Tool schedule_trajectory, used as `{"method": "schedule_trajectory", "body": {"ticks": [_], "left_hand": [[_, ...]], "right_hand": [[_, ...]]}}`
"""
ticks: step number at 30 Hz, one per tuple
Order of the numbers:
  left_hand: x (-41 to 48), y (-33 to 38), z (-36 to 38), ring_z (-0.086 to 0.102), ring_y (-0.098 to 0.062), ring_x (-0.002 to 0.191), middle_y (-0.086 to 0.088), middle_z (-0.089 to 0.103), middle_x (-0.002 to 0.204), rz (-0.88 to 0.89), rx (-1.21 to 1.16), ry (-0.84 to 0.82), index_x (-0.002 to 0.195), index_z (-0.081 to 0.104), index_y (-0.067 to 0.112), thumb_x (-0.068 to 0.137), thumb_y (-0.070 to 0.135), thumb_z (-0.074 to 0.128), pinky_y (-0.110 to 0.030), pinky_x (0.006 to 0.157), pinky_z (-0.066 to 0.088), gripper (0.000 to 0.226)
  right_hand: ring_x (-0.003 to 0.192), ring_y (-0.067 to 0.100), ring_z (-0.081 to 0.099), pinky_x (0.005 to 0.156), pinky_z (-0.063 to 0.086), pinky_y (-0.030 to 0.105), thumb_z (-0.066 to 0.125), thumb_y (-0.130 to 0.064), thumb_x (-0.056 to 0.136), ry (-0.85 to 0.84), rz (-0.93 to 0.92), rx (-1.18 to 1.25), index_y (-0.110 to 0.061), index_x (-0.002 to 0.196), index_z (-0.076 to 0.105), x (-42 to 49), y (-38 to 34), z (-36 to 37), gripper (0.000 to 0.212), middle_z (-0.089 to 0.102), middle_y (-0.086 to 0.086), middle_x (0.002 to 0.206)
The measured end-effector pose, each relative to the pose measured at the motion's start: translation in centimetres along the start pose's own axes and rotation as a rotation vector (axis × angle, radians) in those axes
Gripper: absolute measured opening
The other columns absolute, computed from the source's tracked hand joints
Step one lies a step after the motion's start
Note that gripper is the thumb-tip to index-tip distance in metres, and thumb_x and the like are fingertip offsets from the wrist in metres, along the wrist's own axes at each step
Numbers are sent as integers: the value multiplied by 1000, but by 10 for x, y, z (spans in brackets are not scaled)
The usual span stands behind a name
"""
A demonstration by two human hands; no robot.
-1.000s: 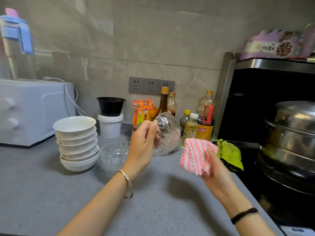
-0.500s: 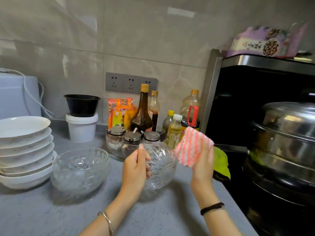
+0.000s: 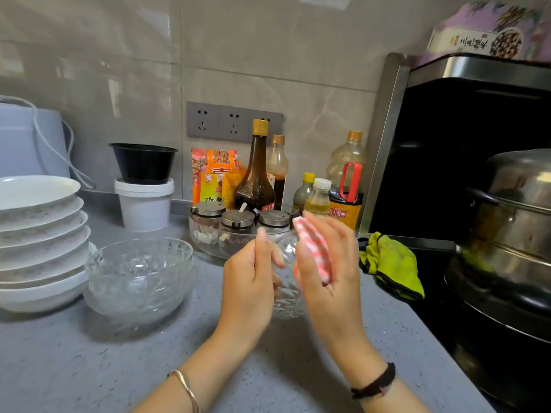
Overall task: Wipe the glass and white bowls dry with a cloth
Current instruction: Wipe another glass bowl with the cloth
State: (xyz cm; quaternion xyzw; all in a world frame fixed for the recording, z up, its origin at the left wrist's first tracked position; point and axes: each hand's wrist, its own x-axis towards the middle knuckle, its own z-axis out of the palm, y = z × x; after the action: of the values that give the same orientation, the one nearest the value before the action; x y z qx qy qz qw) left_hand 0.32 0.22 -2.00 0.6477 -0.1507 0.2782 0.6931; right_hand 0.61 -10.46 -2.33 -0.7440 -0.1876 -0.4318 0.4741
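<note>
- The left hand (image 3: 250, 281) grips a glass bowl (image 3: 287, 296) by its rim, the fingers (image 3: 261, 248) curled onto it; the bowl is held tilted, above the tabletop (image 3: 89, 368).
- The right hand (image 3: 331, 275) holds a pink-and-white striped cloth (image 3: 313, 248) against the bowl's other side, its fingers (image 3: 338, 234) loosely bent over the cloth (motion blur hides how firmly they close).
- Below and towards the person from both sets of fingers, the grey tabletop is open.
- To the right of the right fingers the tabletop ends at a black hob (image 3: 441, 296); a yellow-green rag (image 3: 390, 263) lies over that edge, near the hand but apart from it.
- Further right stands a steel steamer pot (image 3: 512, 228), with a steel-edged screen (image 3: 384, 144) behind the rag.
- Just beyond the fingertips sits a glass tray of lidded condiment jars (image 3: 238, 222), the closest thing in the way, with sauce and oil bottles (image 3: 256, 180) behind it against the tiled wall.
- To the left of the left fingers, with a gap of bare tabletop between, rest the stacked glass bowls (image 3: 140, 275); the pile of white bowls (image 3: 38, 239) sits just beside them, further left.
- Behind those, a white tub (image 3: 144, 204) carries a black bowl (image 3: 143, 162).
</note>
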Motion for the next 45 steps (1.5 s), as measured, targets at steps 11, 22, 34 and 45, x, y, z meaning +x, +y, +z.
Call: {"method": "schedule_trajectory", "body": {"ticks": [11,22,34,45], "left_hand": [[4,-2,-4,61,-21,57,-7,64,60,45,53,60,71,62,12,93,48,30,-42,55,51,54],[3,-2,-3,57,-6,52,5,61,55,30,68,48,68,59,22,94,46,30,-26,51,47,46],[2,-5,-1,61,-4,60,6,66,63,75,148,0,75,64,21,95,46,28,-30,59,52,48],[-6,6,-5,37,-9,42,7,37,42,-35,23,-57,56,48,19,91,49,33,-27,45,34,49]], "right_hand": [[143,9,27,115,27,42,23,-37,103,-159,-318,-323,-23,141,45,-7,-7,10,46,41,-9,148],[141,4,27,116,25,37,26,-36,102,-147,-239,-307,-30,140,44,-9,-9,10,42,42,-15,146],[137,5,35,115,25,34,20,-37,103,-130,-264,-370,-24,136,52,-8,-11,12,48,51,-10,139],[73,17,58,68,46,27,37,-33,93,-95,247,241,-12,79,62,15,-2,-9,35,60,6,74]]}}
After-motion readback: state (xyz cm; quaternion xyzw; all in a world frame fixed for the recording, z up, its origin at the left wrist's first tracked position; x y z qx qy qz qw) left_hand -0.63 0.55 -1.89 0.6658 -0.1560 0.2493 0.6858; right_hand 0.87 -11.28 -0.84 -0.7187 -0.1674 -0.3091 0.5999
